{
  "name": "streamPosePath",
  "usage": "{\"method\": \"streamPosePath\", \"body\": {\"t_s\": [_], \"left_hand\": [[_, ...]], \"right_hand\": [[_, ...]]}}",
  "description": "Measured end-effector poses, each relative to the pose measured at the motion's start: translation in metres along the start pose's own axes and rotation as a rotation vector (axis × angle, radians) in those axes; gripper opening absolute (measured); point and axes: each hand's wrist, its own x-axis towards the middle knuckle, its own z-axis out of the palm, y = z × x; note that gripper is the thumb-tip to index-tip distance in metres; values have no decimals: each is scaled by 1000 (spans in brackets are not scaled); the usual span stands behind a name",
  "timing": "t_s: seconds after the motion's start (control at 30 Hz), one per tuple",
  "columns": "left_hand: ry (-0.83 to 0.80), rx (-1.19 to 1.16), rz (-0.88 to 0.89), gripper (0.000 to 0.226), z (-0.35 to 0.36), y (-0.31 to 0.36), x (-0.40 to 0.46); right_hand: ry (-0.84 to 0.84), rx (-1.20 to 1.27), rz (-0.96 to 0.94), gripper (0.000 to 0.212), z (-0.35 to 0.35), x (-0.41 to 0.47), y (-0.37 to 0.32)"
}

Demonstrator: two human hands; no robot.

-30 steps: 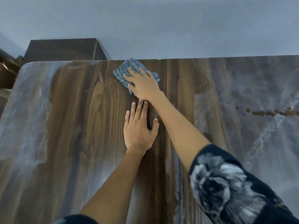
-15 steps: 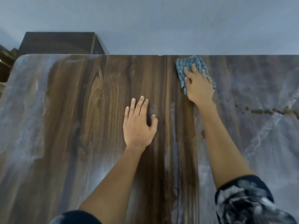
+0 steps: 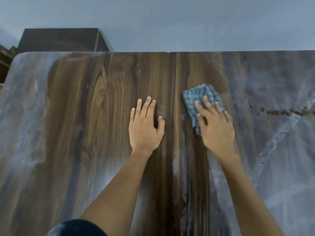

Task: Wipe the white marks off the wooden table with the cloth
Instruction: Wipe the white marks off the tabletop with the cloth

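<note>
Our right hand (image 3: pixel 216 126) presses the cloth (image 3: pixel 202 97) flat, fingers straight; cloth juts beyond them. Our left hand (image 3: pixel 144 128) lies spread on the surface (image 3: pixel 85 116), just beside.

Blue checked cloth (image 3: pixel 201 96), dark brown grained table (image 3: pixel 105 103), whitish marks (image 3: pixel 279 133)

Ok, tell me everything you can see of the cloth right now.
The cloth is a small blue rag with a checked weave, looking like thin cotton, folded or bunched into a rough pad. It lies flat on the wooden table, right of centre, beside the white haze that covers the table's right side. The right hand presses on its near half with fingers spread and nearly straight; its far end sticks out past the fingertips. The left hand lies apart from it.
</note>
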Motion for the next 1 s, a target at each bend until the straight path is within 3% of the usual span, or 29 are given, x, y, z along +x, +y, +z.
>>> {"method": "streamPosePath", "body": {"t_s": [0.13,0.27,0.5,0.6,0.73,1.0], "left_hand": [[5,-3,6,49,0,0,1],[3,-4,5,47,0,1,0],[40,-97,-29,62,-7,5,-2],[35,-112,-21,68,-8,4,-3],[20,-120,-27,66,-8,3,-2],[46,-82,-44,53,-3,2,-1]], "right_hand": [[65,1,154,43,-8,39,3],[46,-15,192,45,0,72,-27],[-84,-29,-261,42,23,25,-69],[-162,-47,-303,41,20,-15,-56],[-182,-73,-183,42,8,-40,-24],[8,-21,140,45,0,22,-12]]}}
